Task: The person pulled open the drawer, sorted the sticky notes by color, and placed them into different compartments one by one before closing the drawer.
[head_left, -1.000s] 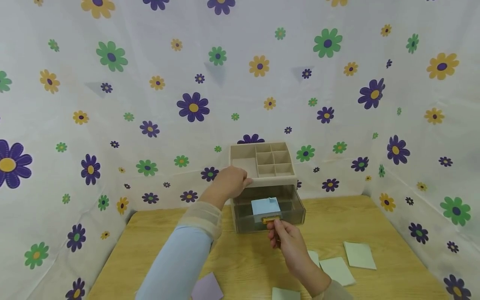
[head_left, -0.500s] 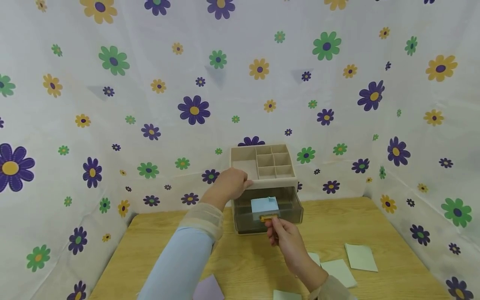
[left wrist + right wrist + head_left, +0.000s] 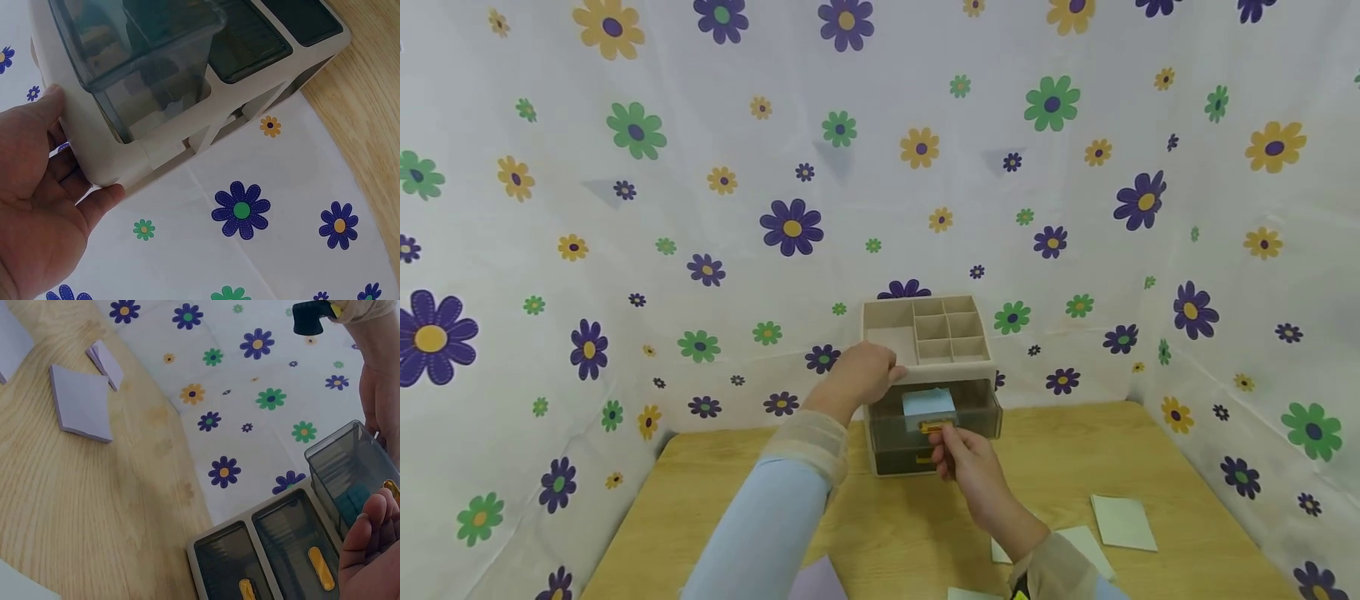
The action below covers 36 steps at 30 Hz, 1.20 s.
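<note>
The R hand (image 3: 977, 475) is pinching a gold handle (image 3: 934, 426) btw. thumb & fingers, at the front of the top drawer (image 3: 977, 425). The L hand (image 3: 865, 371) is gripping the front L corner of the organizer (image 3: 951, 370); in the L wrist view the thumb is lying on one side of the corner & a finger is pressing round the other.

The top drawer, clear smoky plastic, is sticking partway out of the organizer's front, w/ a blue paper (image 3: 927, 402) sitting inside, near the handle. Beneath it, two closed drawers (image 3: 290, 531) are showing in the R wrist view, each w/ its own gold pull (image 3: 322, 569). Up top, the organizer is carrying an open tray (image 3: 891, 342): one big compartment on the L, six small ones on the R.

The organizer is standing at the back of the wood-grain bench (image 3: 700, 508). Nearer the person, pale green note pads (image 3: 1123, 522) are lying R of & below the R forearm, some partly hidden by it; a purple pad (image 3: 820, 581) is lying by the L sleeve (image 3: 760, 533), cut off by the frame edge. Behind & on both sides, a white flower-print cloth (image 3: 880, 200) is hanging.
</note>
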Available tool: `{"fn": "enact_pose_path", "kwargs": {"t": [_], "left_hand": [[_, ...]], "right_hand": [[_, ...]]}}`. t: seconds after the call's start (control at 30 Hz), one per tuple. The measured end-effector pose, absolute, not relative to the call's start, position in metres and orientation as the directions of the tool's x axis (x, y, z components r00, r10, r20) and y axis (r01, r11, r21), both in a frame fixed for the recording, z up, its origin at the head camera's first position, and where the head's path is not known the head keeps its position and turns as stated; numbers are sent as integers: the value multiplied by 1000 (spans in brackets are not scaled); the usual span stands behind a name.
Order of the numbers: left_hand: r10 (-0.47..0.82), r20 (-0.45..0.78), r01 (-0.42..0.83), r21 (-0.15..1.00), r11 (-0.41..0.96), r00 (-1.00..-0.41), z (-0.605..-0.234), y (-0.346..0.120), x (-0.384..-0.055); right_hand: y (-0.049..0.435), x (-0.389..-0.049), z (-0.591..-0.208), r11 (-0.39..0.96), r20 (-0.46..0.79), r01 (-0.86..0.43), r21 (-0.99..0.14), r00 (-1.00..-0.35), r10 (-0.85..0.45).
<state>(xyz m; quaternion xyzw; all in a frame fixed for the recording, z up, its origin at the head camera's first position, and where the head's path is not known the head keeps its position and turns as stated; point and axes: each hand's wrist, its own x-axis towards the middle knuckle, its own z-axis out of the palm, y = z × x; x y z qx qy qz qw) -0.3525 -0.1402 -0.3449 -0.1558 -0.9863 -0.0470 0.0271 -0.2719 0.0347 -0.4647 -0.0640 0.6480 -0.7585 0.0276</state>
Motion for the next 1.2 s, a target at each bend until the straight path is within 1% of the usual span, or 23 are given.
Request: {"fn": "enact_pose_path", "kwargs": {"t": [0.4,0.63,1.2], "left_hand": [[301,52,304,76,950,-952,-347,-141,-354],[294,30,296,78,952,-955,-343,-142,-354],[287,11,287,69,956,-958,-335,-141,-350]], "right_hand": [[29,-295,-462,-125,40,-25,-992,-992,-121],[27,-305,-460,-83,31,-21,-996,-992,-123],[22,-322,-457,-104,19,-7,-995,-993,-112]]}}
